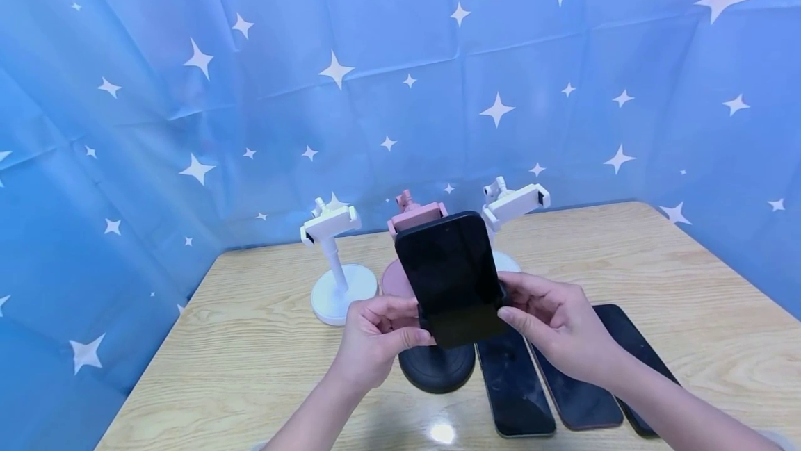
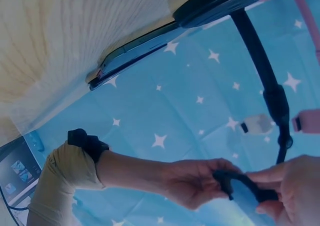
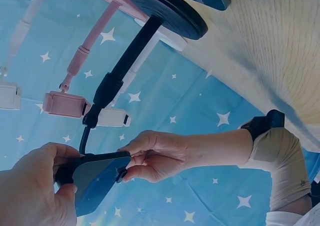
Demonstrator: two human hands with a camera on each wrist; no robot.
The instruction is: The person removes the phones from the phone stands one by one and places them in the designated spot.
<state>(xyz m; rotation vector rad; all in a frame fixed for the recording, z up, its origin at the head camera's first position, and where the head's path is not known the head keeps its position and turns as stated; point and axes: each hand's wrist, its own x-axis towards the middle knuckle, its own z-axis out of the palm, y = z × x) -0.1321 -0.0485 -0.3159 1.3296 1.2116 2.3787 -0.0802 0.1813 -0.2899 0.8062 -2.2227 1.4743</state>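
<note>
A black phone [image 1: 447, 270] stands tilted in the clamp of a black phone stand [image 1: 438, 371], screen toward the head camera. My left hand [image 1: 382, 340] pinches the clamp at the phone's left edge, thumb in front and fingers behind. On the opposite edge my right hand [image 1: 557, 322] grips the clamp in the same way. The right wrist view shows the phone [image 3: 100, 186] between both hands, with the black stem [image 3: 132, 51] running to the round base. Seen from the left wrist, the clamp's dark arms [image 2: 242, 178] curve around the phone's edges.
Behind the black stand are a white stand [image 1: 344, 291] at left, a pink stand [image 1: 418, 216] in the middle and another white stand [image 1: 516, 204] at right. Three dark phones lie side by side on the wooden table [image 1: 250, 347], one of them [image 1: 516, 388] beside the black base.
</note>
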